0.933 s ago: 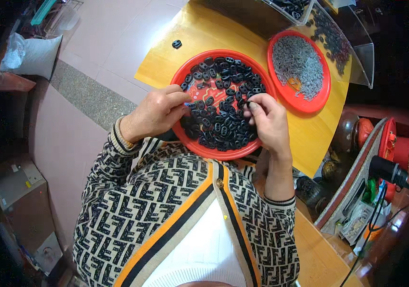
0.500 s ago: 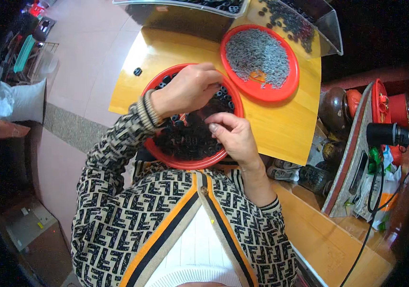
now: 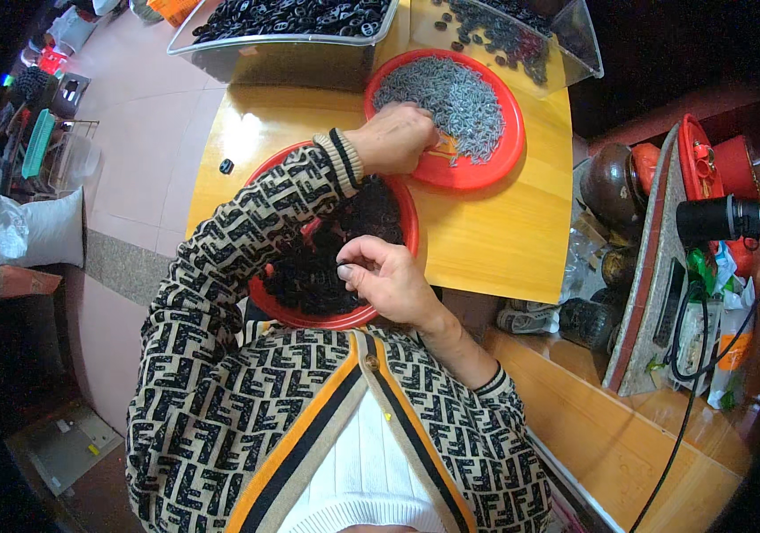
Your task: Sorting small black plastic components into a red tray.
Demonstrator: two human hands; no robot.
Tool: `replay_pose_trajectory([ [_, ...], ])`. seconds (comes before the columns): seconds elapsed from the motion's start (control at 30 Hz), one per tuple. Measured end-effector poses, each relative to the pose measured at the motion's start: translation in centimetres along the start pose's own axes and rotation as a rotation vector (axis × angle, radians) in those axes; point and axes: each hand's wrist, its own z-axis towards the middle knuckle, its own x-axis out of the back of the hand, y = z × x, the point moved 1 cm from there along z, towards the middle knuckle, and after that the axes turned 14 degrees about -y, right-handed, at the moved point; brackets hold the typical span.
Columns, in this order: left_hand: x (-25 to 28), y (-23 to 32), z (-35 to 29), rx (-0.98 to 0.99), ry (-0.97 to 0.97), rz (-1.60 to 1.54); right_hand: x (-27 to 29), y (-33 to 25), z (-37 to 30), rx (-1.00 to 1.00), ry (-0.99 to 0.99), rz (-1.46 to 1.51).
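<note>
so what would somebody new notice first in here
Probably the bright red plate of grey pieces on the yellow table, the left hand over its near-left side. Closer in, the right hand is above a red tray of black pieces. The patterned cardigan fills the lower middle.

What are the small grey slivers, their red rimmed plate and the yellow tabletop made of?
Small grey slivers: metal or plastic; their dull sheen leaves it open. Red rimmed plate: probably plastic: smooth, evenly coloured rim. Yellow tabletop: glossy wood or laminate, given its bright glare.
</note>
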Motion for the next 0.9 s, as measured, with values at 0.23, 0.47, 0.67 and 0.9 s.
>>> replay_pose_trajectory([
  [0.23,0.0,0.0,1.2,0.032,-0.211,0.096,-0.3,0.5,0.2,0.028,0.011,-0.089],
  [0.47,-0.9,0.7,0.8,-0.016,-0.144,0.244,-0.3,0.5,0.2,0.028,-0.007,-0.103],
  [0.67,-1.0,1.0,0.6,-0.007,0.012,0.222,-0.3,0.3,0.1,0.020,-0.032,-0.101],
  [0.9,0.3,1.1,-0.2,0.002,0.188,-0.287,-0.2,0.2,0.1,0.069,0.055,-0.035],
])
